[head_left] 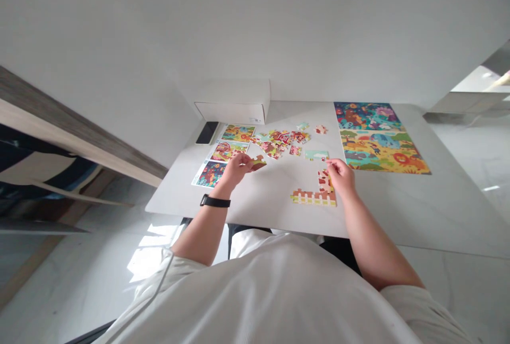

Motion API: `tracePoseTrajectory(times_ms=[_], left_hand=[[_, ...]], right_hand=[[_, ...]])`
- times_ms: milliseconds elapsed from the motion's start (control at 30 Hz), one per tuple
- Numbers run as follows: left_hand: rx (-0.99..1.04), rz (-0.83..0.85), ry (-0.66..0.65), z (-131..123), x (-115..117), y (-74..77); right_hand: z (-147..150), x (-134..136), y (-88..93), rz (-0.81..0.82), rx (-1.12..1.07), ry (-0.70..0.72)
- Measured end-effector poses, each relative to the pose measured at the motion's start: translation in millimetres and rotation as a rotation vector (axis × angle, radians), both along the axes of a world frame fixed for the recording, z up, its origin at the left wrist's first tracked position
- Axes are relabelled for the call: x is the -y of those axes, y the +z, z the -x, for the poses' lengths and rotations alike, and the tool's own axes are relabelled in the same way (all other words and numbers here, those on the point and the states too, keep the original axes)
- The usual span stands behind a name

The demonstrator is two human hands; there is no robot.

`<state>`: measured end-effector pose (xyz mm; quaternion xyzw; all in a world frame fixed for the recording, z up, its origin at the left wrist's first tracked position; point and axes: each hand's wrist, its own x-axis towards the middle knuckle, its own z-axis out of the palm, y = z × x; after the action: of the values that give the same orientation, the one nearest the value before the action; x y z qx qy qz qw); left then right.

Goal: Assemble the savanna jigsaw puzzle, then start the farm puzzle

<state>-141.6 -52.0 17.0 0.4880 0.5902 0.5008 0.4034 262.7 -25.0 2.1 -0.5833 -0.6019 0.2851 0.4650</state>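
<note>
My left hand point(236, 169), with a black band on its wrist, pinches a brown and green puzzle piece point(258, 162) just above the white table point(398, 206). My right hand point(341, 175) rests with curled fingers on the upright arm of a partly joined L-shaped puzzle section point(314, 195) showing a white fence; whether it holds a piece is hidden. A heap of loose colourful pieces point(281, 141) lies beyond both hands. A pale green piece point(316, 155) sits just beyond my right hand.
Two finished puzzles, an underwater scene point(364, 115) and a savanna scene point(382, 153), lie at the right. Three picture cards point(227, 150) lie at the left beside a black phone point(207, 132). A white box point(233, 104) stands at the back.
</note>
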Motion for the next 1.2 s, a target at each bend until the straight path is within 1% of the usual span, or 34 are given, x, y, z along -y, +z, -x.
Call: tracePoseTrajectory(times_ms=[67,267,367,433,533,567,633,733,833,867,933,1000,1067,1133,1200], left_hand=[[0.041,0.000,-0.010,-4.9,0.7,1.2],[-0.027,0.042,-0.013,-18.0,0.1,-1.4],[-0.084,0.023,-0.065,-28.1,5.1,3.0],[-0.121,0.008,-0.112,-37.3,9.7,9.0],[-0.164,0.001,-0.177,-54.4,15.8,17.8],[-0.166,0.002,-0.196,-60.6,17.2,19.6],[-0.148,0.002,-0.239,-72.5,18.8,21.0],[-0.105,0.005,-0.308,-86.0,19.0,18.2],[-0.115,0.009,-0.362,-91.9,20.4,15.7],[-0.136,-0.014,-0.374,-92.8,21.9,16.1],[-0.229,-0.129,-0.411,-94.2,27.0,19.6],[-0.382,-0.294,-0.467,-96.6,34.1,25.3],[-0.526,-0.411,-0.522,-99.7,41.3,30.5],[-0.600,-0.445,-0.550,-101.6,46.9,32.8],[-0.621,-0.439,-0.572,-99.9,50.6,31.6]], right_hand=[[-1.4,0.1,-0.4,0.002,0.009,-0.006],[-3.3,-0.4,-4.4,-0.014,0.033,-0.035],[6.2,2.1,1.5,-0.079,0.053,0.011],[17.9,6.4,11.0,-0.165,0.100,0.129],[39.9,16.0,27.6,-0.336,0.233,0.466],[46.9,19.3,32.0,-0.378,0.282,0.548],[58.2,24.9,37.7,-0.430,0.357,0.639],[65.4,30.2,39.4,-0.438,0.403,0.654],[62.4,33.5,37.7,-0.429,0.405,0.626],[60.5,34.6,37.0,-0.424,0.402,0.618],[57.0,37.1,35.8,-0.404,0.400,0.597],[55.3,40.2,34.7,-0.375,0.401,0.588],[55.8,44.0,33.7,-0.338,0.403,0.598],[57.3,48.1,32.2,-0.301,0.402,0.623],[57.2,52.2,29.5,-0.278,0.408,0.637]])
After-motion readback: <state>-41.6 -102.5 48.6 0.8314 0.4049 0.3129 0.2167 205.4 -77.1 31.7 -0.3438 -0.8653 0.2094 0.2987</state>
